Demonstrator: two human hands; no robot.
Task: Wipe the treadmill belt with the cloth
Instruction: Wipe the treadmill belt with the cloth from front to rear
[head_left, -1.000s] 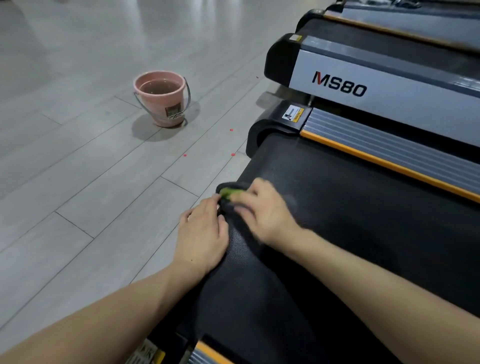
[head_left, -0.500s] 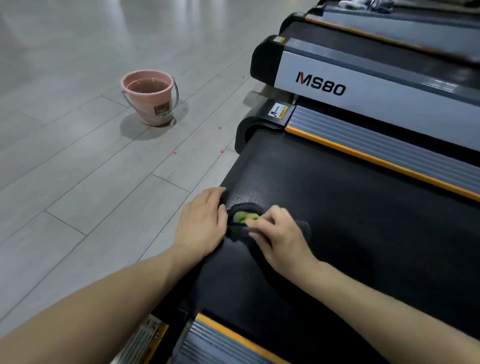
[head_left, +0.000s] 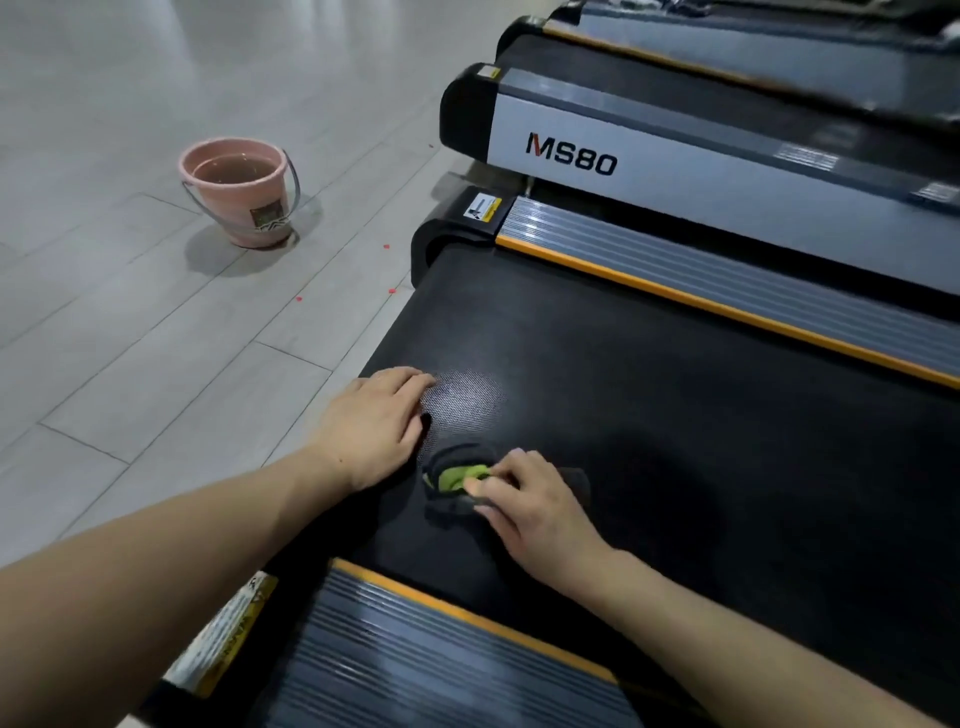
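The black treadmill belt (head_left: 649, 415) fills the middle of the view. A dark cloth with a green patch (head_left: 457, 478) lies bunched on it near the left end. My right hand (head_left: 540, 509) rests on the cloth, its fingertips pinching the fabric by the green part. My left hand (head_left: 374, 423) lies flat on the belt's left edge, fingers straight, a little apart from the cloth. A pale sheen marks the belt just beyond my left fingers.
A pink bucket (head_left: 239, 189) with water stands on the grey floor to the left. Grey ribbed side rails with orange edges (head_left: 727, 280) flank the belt. A second treadmill marked MS80 (head_left: 571, 156) stands beyond.
My right hand has drawn the cloth along the belt toward me and to the right. My left hand, which touched the cloth before, now lies apart from it.
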